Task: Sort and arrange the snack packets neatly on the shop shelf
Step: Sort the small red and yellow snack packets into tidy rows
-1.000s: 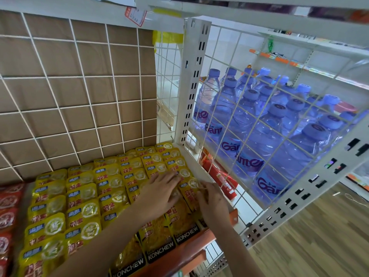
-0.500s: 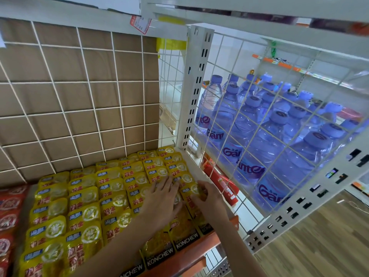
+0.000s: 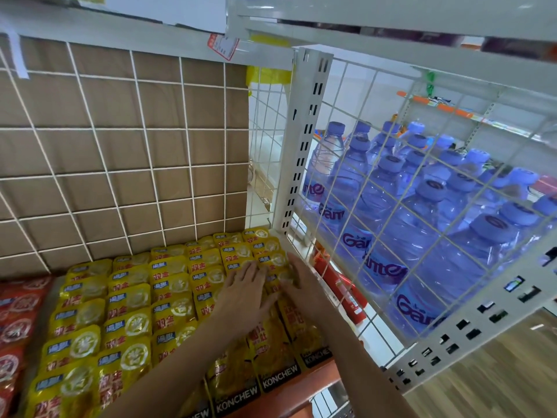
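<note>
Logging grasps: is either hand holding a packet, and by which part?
Nothing is gripped; the left hand and right hand rest flat on the yellow packets' faces.

Yellow packets (image 3: pixel 126 300) partly hidden under left hand (image 3: pixel 241 292), right hand (image 3: pixel 304 286); red packets (image 3: pixel 13 324) cut by left edge.

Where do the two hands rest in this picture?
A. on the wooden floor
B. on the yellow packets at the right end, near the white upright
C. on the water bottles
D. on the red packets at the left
B: the left hand and the right hand both lie with straight fingers on the yellow packets next to the white upright.
</note>
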